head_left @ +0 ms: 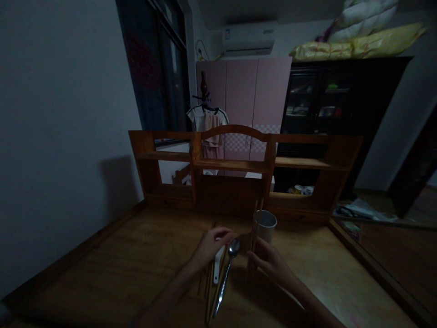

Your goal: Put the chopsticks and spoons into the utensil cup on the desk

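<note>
- Dim room, with a plain wooden desktop [146,250] filling the near part of the view.
- Nearest on it, thin wooden sticks [208,296] lie lengthwise, pointing away from the viewer.
- Beside them, on the right, is a metal spoon [233,248], its bowl at the far end; a white spoon [217,266] lies just left of it, handle toward the viewer.
- Left hand [216,243] is over the far end of the white spoon, fingers bent; whether it grips anything, I cannot tell.
- Right hand [268,257] holds upright chopsticks [258,221] between thumb and fingers, tips rising in front of the cup's left edge.
- Just behind that hand a pale, round cup [268,232] stands upright.
- Along the desktop's back edge runs a wooden shelf unit [232,164] with an arched middle.
- Farther off, clothes [213,120] hang before a pink wardrobe [241,91], next to a dark cabinet [368,95]; an air conditioner [249,38] is mounted above.
</note>
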Demonstrator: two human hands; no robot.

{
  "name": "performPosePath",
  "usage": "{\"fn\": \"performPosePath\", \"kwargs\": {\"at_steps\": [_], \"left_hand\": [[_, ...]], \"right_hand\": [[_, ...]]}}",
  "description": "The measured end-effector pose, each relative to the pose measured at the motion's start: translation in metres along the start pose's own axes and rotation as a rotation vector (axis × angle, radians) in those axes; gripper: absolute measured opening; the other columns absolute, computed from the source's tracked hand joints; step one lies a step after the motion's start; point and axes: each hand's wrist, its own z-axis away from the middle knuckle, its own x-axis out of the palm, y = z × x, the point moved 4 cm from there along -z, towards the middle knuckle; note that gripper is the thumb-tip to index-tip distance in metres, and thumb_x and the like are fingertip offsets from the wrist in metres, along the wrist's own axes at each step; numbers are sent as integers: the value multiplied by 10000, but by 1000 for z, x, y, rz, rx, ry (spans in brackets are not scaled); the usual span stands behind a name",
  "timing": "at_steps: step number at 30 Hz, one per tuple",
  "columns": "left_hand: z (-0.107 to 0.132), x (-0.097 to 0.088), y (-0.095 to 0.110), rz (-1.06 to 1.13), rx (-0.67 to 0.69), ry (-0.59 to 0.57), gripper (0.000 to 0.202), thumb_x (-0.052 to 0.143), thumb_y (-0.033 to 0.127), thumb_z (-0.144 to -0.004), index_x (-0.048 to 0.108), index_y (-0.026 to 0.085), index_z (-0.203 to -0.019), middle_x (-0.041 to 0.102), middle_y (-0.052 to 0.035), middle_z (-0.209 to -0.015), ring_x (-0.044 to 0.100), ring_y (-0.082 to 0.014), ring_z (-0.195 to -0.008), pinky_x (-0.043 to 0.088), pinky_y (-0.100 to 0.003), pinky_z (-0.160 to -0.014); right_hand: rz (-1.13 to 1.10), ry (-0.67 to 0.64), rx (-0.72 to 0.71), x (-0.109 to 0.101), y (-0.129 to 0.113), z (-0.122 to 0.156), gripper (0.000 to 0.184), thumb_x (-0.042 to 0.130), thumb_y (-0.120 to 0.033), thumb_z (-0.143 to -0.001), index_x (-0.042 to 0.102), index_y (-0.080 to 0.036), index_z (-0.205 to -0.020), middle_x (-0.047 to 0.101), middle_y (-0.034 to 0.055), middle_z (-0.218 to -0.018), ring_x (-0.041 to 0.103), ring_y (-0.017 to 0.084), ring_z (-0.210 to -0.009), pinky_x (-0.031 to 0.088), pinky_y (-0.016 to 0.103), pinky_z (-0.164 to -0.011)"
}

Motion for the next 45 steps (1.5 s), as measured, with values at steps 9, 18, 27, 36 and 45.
{"fn": "performPosePath", "kwargs": {"at_steps": [9, 18, 27, 36, 45], "left_hand": [[6, 60, 36, 197, 9, 33, 281, 712, 220, -726, 751, 160, -997, 755, -86, -1005, 696, -249, -938, 531, -333, -860], [15, 48, 22, 216, 14, 62, 257, 771, 223, -689, 762, 150, -936, 761, -99, -946, 703, -253, -886, 540, -337, -835], [27, 49, 22, 107, 44, 97, 192, 764, 253, -705, 746, 188, -886, 752, -46, -868, 706, -214, -803, 560, -276, -741], [37, 52, 28, 83, 38, 96, 172, 736, 240, -730, 743, 222, -902, 755, -21, -897, 708, -202, -834, 556, -262, -782], [36, 52, 30, 93, 21, 10, 222, 719, 284, -742, 770, 210, -945, 758, -49, -916, 702, -234, -867, 556, -298, -801]], "right_hand": [[204, 55, -112, -3, -5, 6, 374, 553, -392, -923, 547, -192, -1240, 656, 55, -893, 603, 172, -732, 499, 264, -635], [244, -60, -84, 5, -14, 7, 229, 519, -367, -936, 658, -186, -956, 652, 49, -852, 596, 169, -726, 482, 260, -635], [291, -50, -113, 5, -9, 7, 221, 529, -334, -930, 682, -179, -890, 655, 43, -847, 608, 167, -740, 470, 239, -626], [265, -65, -175, 6, -16, 6, 217, 582, -356, -906, 711, -184, -886, 683, 49, -864, 623, 182, -777, 485, 251, -689], [288, -47, -141, 5, -3, 6, 210, 618, -351, -881, 741, -182, -884, 693, 60, -827, 637, 183, -732, 499, 255, -648]]}}
